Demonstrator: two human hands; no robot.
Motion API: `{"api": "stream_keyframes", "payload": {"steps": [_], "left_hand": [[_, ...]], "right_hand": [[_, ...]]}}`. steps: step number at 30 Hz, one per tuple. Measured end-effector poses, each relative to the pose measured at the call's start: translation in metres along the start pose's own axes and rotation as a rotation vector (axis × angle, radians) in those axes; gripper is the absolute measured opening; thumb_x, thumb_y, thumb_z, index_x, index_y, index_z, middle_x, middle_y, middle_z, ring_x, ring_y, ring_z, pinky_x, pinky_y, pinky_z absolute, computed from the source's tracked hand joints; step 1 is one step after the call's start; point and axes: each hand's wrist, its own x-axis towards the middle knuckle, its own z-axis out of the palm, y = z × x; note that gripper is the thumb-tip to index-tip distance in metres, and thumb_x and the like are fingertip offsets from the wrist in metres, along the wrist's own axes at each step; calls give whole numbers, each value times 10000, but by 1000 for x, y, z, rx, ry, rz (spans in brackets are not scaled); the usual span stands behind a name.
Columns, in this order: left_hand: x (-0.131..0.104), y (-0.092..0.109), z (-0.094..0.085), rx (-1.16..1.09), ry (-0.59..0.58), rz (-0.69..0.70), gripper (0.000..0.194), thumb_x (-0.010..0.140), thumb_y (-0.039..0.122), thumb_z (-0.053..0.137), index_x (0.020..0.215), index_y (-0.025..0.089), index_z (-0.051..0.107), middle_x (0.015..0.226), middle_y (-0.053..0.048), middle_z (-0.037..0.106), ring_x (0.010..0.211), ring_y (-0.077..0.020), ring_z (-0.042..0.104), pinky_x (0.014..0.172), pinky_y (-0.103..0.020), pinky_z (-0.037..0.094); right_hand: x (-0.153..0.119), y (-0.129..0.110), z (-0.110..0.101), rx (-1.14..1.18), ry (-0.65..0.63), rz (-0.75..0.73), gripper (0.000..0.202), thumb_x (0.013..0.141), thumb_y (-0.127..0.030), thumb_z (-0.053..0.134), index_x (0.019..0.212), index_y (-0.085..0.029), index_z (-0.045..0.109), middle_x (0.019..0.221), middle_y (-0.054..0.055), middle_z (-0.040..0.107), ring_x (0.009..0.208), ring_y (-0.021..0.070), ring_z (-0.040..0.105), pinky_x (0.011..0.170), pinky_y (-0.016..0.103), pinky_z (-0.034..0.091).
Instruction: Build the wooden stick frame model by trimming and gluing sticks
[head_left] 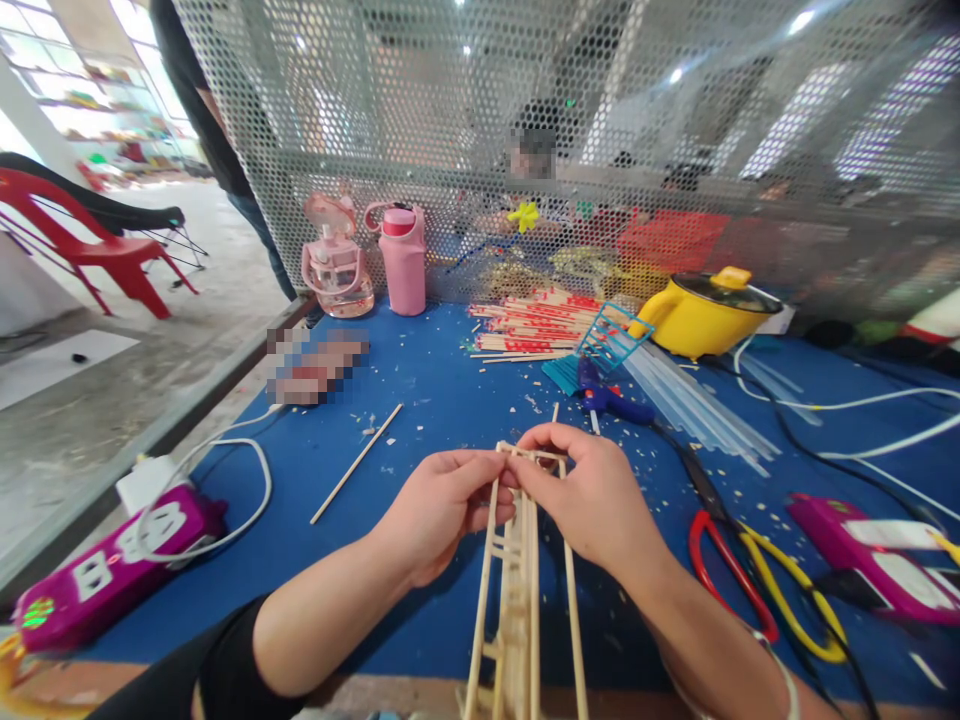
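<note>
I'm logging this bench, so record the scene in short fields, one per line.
Left hand: pinching the stick frame at its far end
Right hand: pinching the same end, beside the left
Surface: blue table, scattered with scraps
Left side: one loose stick
Right side: scissors, handles red and yellow
Beyond the hands: stick pile, glue gun, yellow pot

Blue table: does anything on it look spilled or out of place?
Yes: small pale scraps litter the blue table untidily, and one stick lies alone, apart from the stick pile.
</note>
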Motion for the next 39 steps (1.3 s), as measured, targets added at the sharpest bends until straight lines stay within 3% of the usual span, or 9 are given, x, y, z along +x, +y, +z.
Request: {"api": "stream_keyframes", "payload": {"steps": [19, 23, 27, 32, 36, 39], "left_hand": [[1, -1, -1, 40, -22, 23, 197, 712, 275, 707, 713, 81, 670, 709, -50, 624, 575, -65, 545, 613, -202, 508], [1, -1, -1, 70, -44, 27, 213, 717, 295, 706, 743, 86, 678, 717, -47, 621, 584, -67, 537, 607, -203, 503], [1, -1, 0, 95, -43, 6, 239, 749, 320, 681, 808, 89, 680, 767, -57, 627, 599, -71, 551, 599, -197, 505], [4, 0, -4, 144, 10, 25, 347, 763, 469, 627, 747, 124, 604, 699, -37, 610, 552, -87, 548, 527, -208, 496], [8, 1, -10, 328, 48, 109, 393, 765, 542, 583, 735, 152, 545, 613, 2, 562, 504, -84, 506, 477, -198, 463], [9, 2, -14, 508, 99, 207, 361, 764, 513, 594, 740, 158, 528, 603, 19, 539, 505, -81, 495, 482, -192, 450]], "right_hand": [[-1, 4, -2, -30, 33, -97, 117, 767, -308, 610, 723, -231, 686, 707, -13, 717, 628, 151, 639, 628, 258, 471], [-4, 9, -4, 32, 30, -75, 238, 783, -380, 614, 934, -218, 699, 851, 23, 736, 774, 188, 673, 725, 287, 504], [-5, 18, -4, 145, 19, -56, 381, 889, -409, 474, 1178, -196, 605, 950, 51, 724, 845, 182, 672, 765, 292, 499], [-1, 27, -5, 298, 92, -62, 280, 912, -394, 448, 1063, -200, 581, 892, 41, 696, 797, 159, 656, 733, 268, 488], [2, 31, -10, 239, 167, -73, 197, 873, -381, 524, 806, -198, 552, 660, -9, 617, 609, 126, 588, 599, 230, 444], [5, 35, -16, 238, 218, -63, 219, 892, -373, 492, 770, -199, 548, 590, -30, 573, 535, 109, 527, 554, 225, 404]]}}
